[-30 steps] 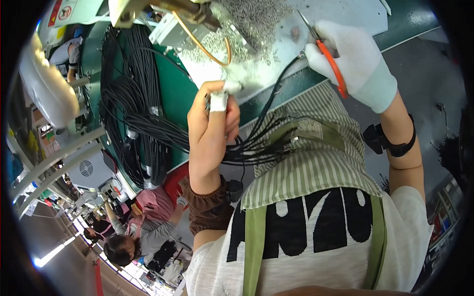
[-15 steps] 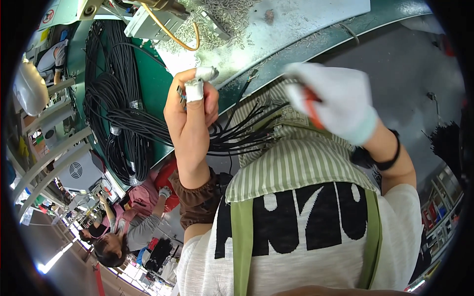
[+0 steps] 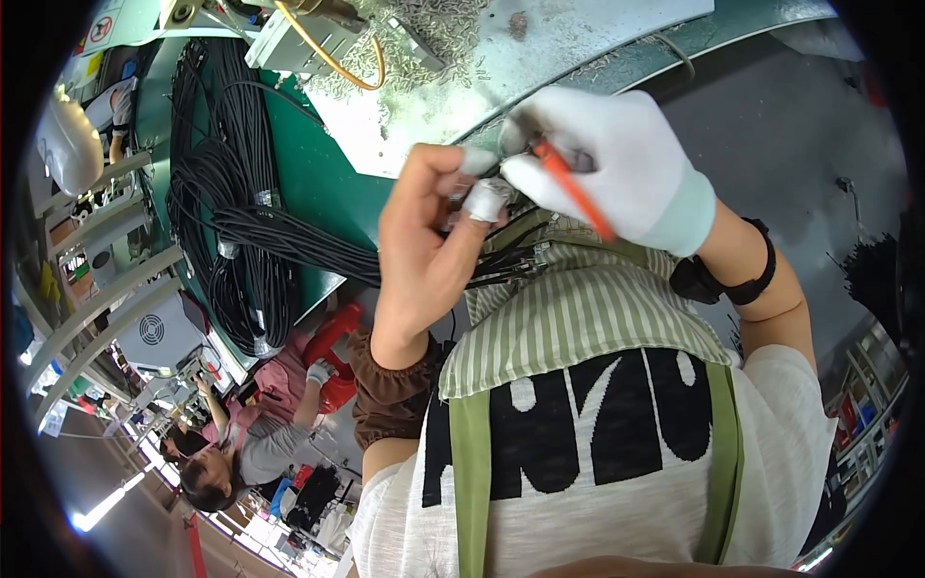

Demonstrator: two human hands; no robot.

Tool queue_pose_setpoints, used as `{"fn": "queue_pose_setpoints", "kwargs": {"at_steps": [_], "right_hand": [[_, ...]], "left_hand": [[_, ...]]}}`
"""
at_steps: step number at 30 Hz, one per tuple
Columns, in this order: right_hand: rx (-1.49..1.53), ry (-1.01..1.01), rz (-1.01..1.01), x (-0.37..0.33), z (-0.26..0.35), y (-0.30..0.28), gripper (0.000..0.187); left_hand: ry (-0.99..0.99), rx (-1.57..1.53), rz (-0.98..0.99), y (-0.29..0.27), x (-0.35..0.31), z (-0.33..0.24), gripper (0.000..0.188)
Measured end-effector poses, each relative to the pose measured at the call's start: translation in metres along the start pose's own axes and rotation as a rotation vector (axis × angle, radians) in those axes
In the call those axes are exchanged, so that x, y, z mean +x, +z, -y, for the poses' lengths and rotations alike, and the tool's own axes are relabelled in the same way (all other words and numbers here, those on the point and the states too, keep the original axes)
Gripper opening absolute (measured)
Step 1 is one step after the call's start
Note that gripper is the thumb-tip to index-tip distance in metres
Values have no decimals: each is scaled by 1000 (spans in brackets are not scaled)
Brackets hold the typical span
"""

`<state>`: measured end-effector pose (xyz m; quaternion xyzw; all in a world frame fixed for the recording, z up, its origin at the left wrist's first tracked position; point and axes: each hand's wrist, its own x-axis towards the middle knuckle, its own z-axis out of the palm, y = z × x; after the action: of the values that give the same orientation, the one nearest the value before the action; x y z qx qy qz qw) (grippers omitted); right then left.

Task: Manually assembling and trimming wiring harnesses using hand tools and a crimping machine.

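Note:
My left hand (image 3: 424, 226), with white wraps on the thumb and a fingertip, is closed in a pinch in front of my apron. What it pinches is small and mostly hidden. My right hand (image 3: 626, 159), in a white glove, grips an orange-handled tool (image 3: 575, 191); blur hides the kind of tool. The two hands' fingertips meet, with the tool's dark end among them. Just beneath them, black cables (image 3: 501, 265) end in thin stripped-looking tips over the striped apron (image 3: 588, 308).
Bundled black cables (image 3: 226, 231) lie on the green table (image 3: 299, 164) at left. A white board (image 3: 559, 39) carries many small metallic bits (image 3: 453, 29), beside a machine with a yellow tube (image 3: 332, 67). A person (image 3: 260, 448) sits at lower left near a red stool (image 3: 337, 376).
My right hand has moved left with the orange-handled tool, and my left hand has shifted right and slightly down. They were apart before and now meet.

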<state>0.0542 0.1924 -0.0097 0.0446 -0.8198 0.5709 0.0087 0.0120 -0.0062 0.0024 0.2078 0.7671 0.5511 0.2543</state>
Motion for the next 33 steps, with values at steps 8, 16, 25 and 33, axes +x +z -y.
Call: {"fn": "queue_pose_setpoints", "kwargs": {"at_steps": [8, 16, 25, 33], "right_hand": [[778, 325, 181, 3, 9, -12, 29], [768, 497, 419, 5, 22, -23, 18], [-299, -531, -194, 6, 20, 3, 23], [-572, -284, -343, 0, 27, 9, 24]], "left_hand": [[308, -20, -109, 10, 3, -14, 22], [465, 149, 202, -12, 4, -18, 14], [147, -620, -10, 3, 1, -26, 15], [27, -211, -270, -9, 5, -22, 17]]}}
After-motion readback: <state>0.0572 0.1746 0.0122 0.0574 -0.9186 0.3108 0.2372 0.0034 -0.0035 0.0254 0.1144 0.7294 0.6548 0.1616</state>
